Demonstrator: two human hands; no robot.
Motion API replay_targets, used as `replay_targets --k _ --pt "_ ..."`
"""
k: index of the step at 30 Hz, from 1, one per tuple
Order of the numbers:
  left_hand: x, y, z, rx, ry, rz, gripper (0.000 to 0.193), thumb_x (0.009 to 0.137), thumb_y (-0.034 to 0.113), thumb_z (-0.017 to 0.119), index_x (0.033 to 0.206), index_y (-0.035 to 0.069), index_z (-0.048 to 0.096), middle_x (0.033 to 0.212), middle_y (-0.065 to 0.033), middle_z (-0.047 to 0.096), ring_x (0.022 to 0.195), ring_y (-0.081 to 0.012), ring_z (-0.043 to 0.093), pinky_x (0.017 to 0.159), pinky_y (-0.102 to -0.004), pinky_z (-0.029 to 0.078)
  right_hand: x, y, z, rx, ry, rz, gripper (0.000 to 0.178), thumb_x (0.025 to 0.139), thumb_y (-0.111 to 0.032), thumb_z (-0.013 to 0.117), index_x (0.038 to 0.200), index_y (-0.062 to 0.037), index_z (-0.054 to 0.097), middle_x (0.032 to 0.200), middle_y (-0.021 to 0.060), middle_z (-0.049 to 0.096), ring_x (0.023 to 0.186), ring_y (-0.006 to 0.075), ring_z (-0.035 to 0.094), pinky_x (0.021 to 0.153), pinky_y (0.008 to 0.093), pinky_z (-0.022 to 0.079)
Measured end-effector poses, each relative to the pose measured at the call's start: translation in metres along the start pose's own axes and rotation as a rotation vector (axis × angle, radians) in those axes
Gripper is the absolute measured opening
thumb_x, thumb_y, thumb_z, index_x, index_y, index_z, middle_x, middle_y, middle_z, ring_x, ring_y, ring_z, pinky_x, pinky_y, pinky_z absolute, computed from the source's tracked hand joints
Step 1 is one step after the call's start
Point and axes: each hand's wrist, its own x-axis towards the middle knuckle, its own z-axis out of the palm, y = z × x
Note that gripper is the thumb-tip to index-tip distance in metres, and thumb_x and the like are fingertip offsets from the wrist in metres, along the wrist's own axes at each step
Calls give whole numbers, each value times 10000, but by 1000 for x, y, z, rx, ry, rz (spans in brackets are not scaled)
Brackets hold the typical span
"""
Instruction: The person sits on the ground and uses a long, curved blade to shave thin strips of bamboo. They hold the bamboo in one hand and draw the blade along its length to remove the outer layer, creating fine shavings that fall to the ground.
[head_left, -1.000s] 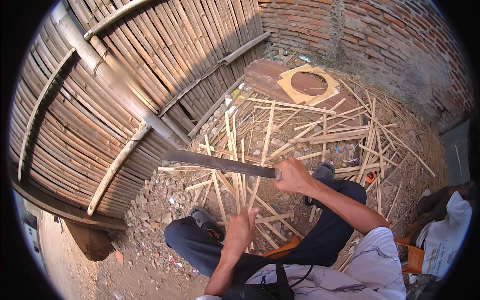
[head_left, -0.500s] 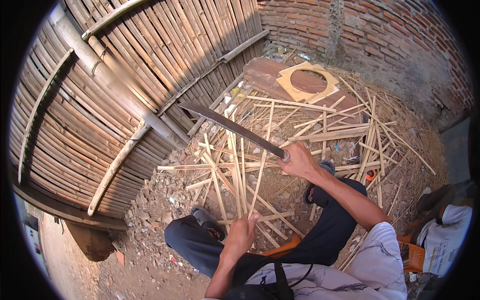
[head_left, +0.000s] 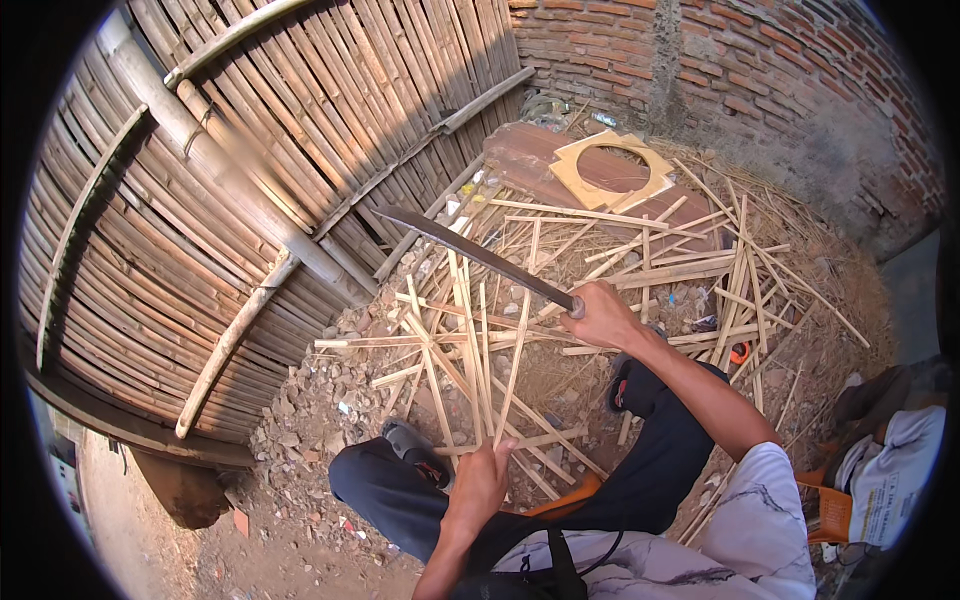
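Note:
My right hand (head_left: 606,316) is closed round the handle of a machete (head_left: 480,257), whose long dark blade points to the far left above the ground. Down at the centre, between my knees, my left hand (head_left: 480,487) is closed on the near end of a thin bamboo strip (head_left: 516,362). That strip runs away from me and passes under the blade. Many other pale bamboo strips (head_left: 428,372) lie crisscrossed on the rubble around it. The far side of the left hand's grip is hidden.
A bamboo-slat wall (head_left: 330,130) stands at the left, a brick wall (head_left: 740,70) at the back. Near it, a board with a round hole (head_left: 577,180) lies on a brown panel (head_left: 520,150). Something orange (head_left: 578,492) lies beneath me; a white sack (head_left: 900,470) is at the right.
The machete and my right hand have shifted slightly to the right, the blade tip with them. My left hand keeps hold of the bamboo strip and has barely moved.

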Motion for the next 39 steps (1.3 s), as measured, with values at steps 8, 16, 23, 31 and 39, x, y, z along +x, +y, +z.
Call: replay_targets --k 8,16,23,31,39 --pt "6 -2 1 158 -3 11 491 1094 353 541 965 -111 639 699 -360 612 768 -574 632 681 -603 482 -13 -1 20 -118 -60 -316 134 727 -153 705 697 -23 692 606 195 629 585 408 652 595 477 506" --pt "6 -7 -11 93 -36 1 477 1099 356 528 1026 -103 634 759 -362 633 826 -574 632 719 -598 493 -8 6 32 -128 -37 -300 150 739 -171 699 722 -23 713 630 213 643 587 407 661 584 483 519" --pt "19 -10 -1 43 -39 50 477 1093 335 545 953 -109 648 766 -379 612 839 -579 621 715 -612 473 -29 -17 47 -175 -89 -351 161 741 -169 680 712 -14 710 619 239 634 581 406 666 602 491 533" --pt "8 -5 -12 -15 -1 9 466 1090 330 554 952 -105 648 750 -369 612 793 -585 610 705 -613 469 -7 -1 20 -41 1 -128 161 751 -164 710 719 -6 709 619 230 631 577 406 654 595 482 523" --pt "14 1 -6 88 8 32 461 1089 336 555 965 -98 646 720 -358 616 773 -580 620 683 -614 481 -24 -18 32 -141 -65 -319 190 721 -217 725 701 -29 713 646 224 666 619 417 686 608 494 554"
